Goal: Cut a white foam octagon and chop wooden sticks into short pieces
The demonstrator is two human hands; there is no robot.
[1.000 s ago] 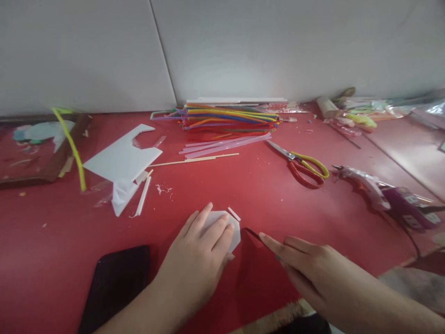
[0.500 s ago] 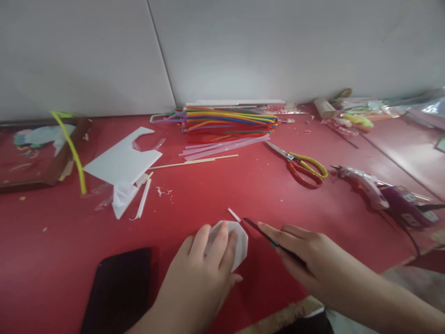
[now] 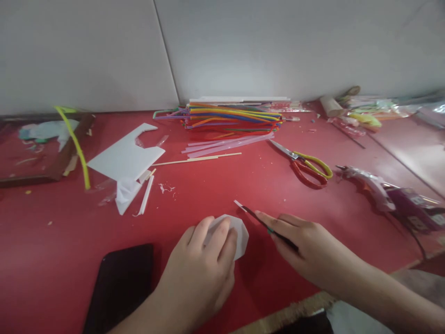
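My left hand (image 3: 205, 260) is curled over a white many-sided piece (image 3: 241, 239), which looks like foam board or thick paper. Its fingertips press on the top, and the thumb is mostly hidden. In my right hand (image 3: 299, 243) is a slim dark craft knife (image 3: 255, 218), with the index finger stretched along it and a small green part by the fingers. The knife's tip touches or overlaps a short white strip (image 3: 238, 203) just beyond the white piece. The blade is apart from the piece's right edge.
Scissors (image 3: 306, 169) lie open beyond my right hand, with a glue gun (image 3: 371, 188) farther right. A black phone (image 3: 120, 283) is at the left. Behind are a cut white sheet (image 3: 125, 155), thin sticks (image 3: 205, 159) and a bundle of coloured pipe cleaners (image 3: 232, 118) by the wall.
The knife has moved slightly away from me and left, reaching the short white strip, which has shifted off the piece's edge. My left hand keeps its hold, its thumb now tucked in.
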